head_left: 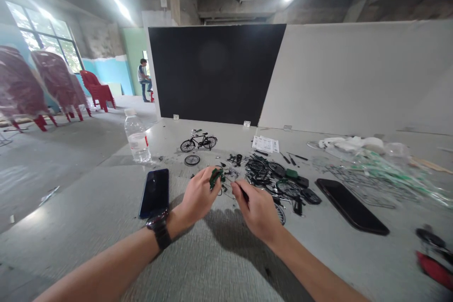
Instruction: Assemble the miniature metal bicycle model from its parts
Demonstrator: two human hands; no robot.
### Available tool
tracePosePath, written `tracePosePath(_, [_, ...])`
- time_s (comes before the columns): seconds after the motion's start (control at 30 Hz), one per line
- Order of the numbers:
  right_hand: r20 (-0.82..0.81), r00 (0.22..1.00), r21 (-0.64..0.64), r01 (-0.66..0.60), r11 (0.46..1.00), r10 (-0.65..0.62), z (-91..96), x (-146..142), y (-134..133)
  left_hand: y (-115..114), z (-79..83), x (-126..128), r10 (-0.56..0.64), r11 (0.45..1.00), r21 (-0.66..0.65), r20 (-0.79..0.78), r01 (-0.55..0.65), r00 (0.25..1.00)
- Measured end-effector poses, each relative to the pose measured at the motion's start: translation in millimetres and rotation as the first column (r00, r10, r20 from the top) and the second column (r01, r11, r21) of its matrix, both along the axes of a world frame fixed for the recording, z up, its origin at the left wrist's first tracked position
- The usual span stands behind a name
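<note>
Fingers closed, my left hand (200, 192) grips a small dark green model bicycle part (215, 177) above the table. My right hand (260, 207) is closed on a small screwdriver with a dark handle (244, 193); its thin shaft points left toward the green part. I cannot tell whether the tip touches it. Behind my hands a small black model bicycle (198, 141) stands upright, with a loose spoked wheel (192, 160) lying in front of it. Beside my right hand is a pile of model bicycle parts (262, 170), mostly black with some green.
A water bottle (137, 139) and a phone (155, 193) are on the left; a larger dark phone (350, 205) lies right. Paper sheets (265, 144), several screwdrivers (285, 158) and plastic wrapping (382, 165) lie farther back. A person (143, 80) stands in the background.
</note>
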State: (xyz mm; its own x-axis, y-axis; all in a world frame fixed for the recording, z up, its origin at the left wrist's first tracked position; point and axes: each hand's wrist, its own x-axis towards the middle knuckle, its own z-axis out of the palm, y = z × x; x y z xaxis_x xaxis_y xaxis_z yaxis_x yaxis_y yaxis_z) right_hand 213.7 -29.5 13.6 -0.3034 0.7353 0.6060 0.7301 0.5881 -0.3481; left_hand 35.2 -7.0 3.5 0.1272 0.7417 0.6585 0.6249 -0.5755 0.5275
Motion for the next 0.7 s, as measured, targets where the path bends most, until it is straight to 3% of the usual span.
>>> tracePosePath(0.13, [-0.233,0.972,-0.146,-0.034,0.989,-0.001,-0.7,-7,-5,0,-2.4,1,0.024,0.999,0.038,-0.019,-0.023,1.0])
tracePosePath(0.23, [-0.439,0.898,-0.295,-0.099,0.95,-0.042,-3.6,-13,-6,1,-5.3,1,0.047,0.997,0.069,-0.039,-0.044,0.998])
tracePosePath(0.3, [-0.575,0.813,-0.411,-0.191,0.891,-0.091,-4.8,-18,-7,2,-6.5,1,0.057,0.995,0.082,-0.055,-0.052,0.997])
tracePosePath(0.43, [-0.776,0.588,-0.545,-0.444,0.711,-0.228,-3.0,-26,-12,2,-6.3,2,0.06,0.994,0.097,-0.091,-0.052,0.994])
tracePosePath(0.53, [-0.82,0.5,-0.541,-0.52,0.661,-0.279,-2.4,-28,-12,2,-4.6,2,0.067,0.994,0.098,-0.126,-0.054,0.99])
tracePosePath(0.6, [-0.799,0.539,-0.559,-0.501,0.66,-0.267,-4.4,-24,-8,3,-3.5,0,0.072,0.994,0.091,-0.145,-0.059,0.987])
tracePosePath(0.7, [-0.674,0.719,-0.585,-0.379,0.717,-0.17,-8.6,-15,3,5,-2.9,-2,0.071,0.995,0.086,-0.171,-0.057,0.983])
